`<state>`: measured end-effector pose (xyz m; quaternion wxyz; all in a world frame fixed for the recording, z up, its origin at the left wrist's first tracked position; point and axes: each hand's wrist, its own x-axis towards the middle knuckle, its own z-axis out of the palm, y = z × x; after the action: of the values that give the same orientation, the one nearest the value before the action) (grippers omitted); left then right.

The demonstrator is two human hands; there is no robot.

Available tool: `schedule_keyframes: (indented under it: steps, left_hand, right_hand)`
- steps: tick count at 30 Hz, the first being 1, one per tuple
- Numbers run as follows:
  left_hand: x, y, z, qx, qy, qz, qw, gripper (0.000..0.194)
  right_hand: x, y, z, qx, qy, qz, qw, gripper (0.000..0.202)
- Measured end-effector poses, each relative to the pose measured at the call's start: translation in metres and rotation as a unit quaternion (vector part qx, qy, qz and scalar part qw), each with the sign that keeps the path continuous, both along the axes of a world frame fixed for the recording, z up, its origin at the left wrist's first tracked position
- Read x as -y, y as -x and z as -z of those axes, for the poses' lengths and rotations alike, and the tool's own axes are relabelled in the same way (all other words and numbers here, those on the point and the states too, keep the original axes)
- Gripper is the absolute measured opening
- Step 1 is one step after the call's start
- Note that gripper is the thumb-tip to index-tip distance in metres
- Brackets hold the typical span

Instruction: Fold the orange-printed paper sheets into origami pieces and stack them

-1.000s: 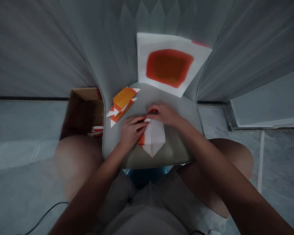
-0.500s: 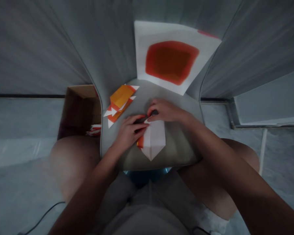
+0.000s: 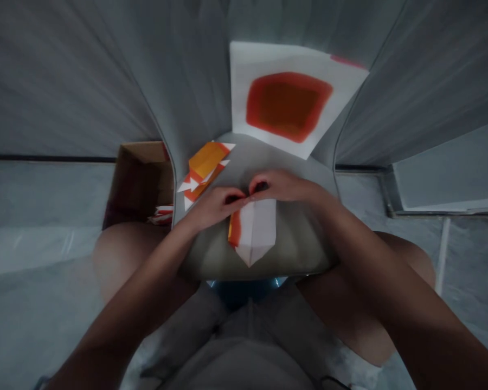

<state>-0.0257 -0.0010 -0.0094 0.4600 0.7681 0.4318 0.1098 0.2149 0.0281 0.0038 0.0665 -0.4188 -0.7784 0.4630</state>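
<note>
Fingertips of left hand [image 3: 217, 208] and right hand [image 3: 284, 185] are pinching the far end of a pointed, folded white-and-orange paper [image 3: 260, 230]; even pressure is likely favouring crisp creases.

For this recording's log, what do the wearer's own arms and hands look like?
Both the left hand and the right hand are bare, without gloves. The forearms show no sleeves, watch or bracelet, and no clear markings. The picture is too dim to rule out rings.
</note>
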Motion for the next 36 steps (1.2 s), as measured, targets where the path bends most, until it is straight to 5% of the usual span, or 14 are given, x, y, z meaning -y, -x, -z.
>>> schedule_keyframes:
  steps: [5, 11, 21, 36]
  left_hand:
    - [-0.015, -0.003, -0.002, 0.018, 0.070, 0.059, 0.996, 0.043]
    - [-0.018, -0.011, 0.002, 0.077, 0.151, 0.061, 0.984, 0.036]
    - [-0.016, -0.002, 0.011, 0.088, 0.163, 0.051, 0.981, 0.035]
    - [-0.017, 0.001, 0.004, 0.100, 0.164, 0.048, 0.980, 0.036]
  right_hand:
    - [0.012, -0.004, -0.003, -0.033, 0.065, 0.046, 0.996, 0.026]
    - [0.025, -0.009, -0.006, -0.046, 0.067, 0.070, 0.994, 0.031]
    - [0.023, -0.002, 0.004, -0.074, 0.128, 0.078, 0.986, 0.030]
    - [0.023, -0.002, 0.002, -0.099, 0.167, 0.092, 0.977, 0.036]
